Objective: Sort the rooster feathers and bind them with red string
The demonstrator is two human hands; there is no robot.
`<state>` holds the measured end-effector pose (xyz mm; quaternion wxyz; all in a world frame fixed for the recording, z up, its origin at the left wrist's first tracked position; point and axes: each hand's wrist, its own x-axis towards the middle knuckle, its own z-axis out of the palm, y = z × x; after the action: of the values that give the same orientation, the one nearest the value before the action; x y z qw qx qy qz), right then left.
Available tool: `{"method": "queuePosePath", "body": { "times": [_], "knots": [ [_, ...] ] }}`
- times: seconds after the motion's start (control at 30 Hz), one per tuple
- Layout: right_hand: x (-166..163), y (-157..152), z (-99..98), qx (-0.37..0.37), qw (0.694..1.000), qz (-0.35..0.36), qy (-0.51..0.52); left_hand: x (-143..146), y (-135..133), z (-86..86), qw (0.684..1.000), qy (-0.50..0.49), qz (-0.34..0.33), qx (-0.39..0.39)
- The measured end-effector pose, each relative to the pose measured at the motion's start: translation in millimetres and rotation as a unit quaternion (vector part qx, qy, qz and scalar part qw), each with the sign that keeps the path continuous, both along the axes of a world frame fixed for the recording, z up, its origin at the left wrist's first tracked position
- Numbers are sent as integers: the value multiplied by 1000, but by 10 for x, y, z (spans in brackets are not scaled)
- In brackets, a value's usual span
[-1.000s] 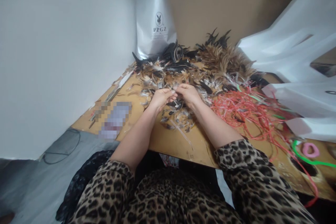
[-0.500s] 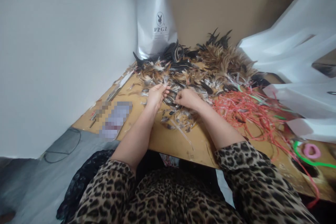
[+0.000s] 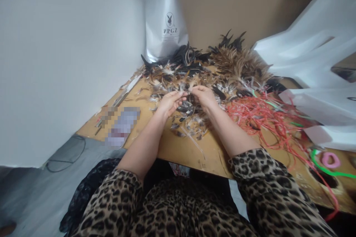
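My left hand point(image 3: 172, 102) is pinched over the middle of the table, with the pale base of a small brown-grey feather point(image 3: 182, 86) at its fingertips. Close beside it, my right hand point(image 3: 204, 96) pinches at the same spot, its thumb and forefinger nearly meeting the left fingertips. What the right fingers hold is too small to make out. Beneath and behind both hands spreads a heap of loose brown, black and white feathers point(image 3: 167, 77). Small fluffy feathers point(image 3: 194, 126) lie scattered on the wood nearer to me.
A tangle of red plastic strips point(image 3: 258, 114) lies right of my right arm. Further right are a pink ring point(image 3: 330, 160), a green strip point(image 3: 345, 174) and a hole in the table point(image 3: 172, 148). A white bag point(image 3: 167, 11) stands behind; a blurred-out flat object point(image 3: 124, 126) lies left.
My right hand has moved up and slightly right, from low over the feathers to the left fingertips. My left hand has shifted slightly toward it and down.
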<state>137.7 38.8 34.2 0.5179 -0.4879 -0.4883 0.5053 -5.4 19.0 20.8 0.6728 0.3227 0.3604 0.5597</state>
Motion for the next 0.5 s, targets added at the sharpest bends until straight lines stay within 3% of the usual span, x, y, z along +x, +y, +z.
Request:
{"method": "queuePosePath", "body": {
  "times": [0.1,0.5],
  "knots": [
    [-47,-35,-14,-41,997,41,52,27,-27,-4,999,4,-53,-6],
    [46,-18,5,-97,958,208,172,-31,-42,37,987,-121,-94,-38]
  ]
}}
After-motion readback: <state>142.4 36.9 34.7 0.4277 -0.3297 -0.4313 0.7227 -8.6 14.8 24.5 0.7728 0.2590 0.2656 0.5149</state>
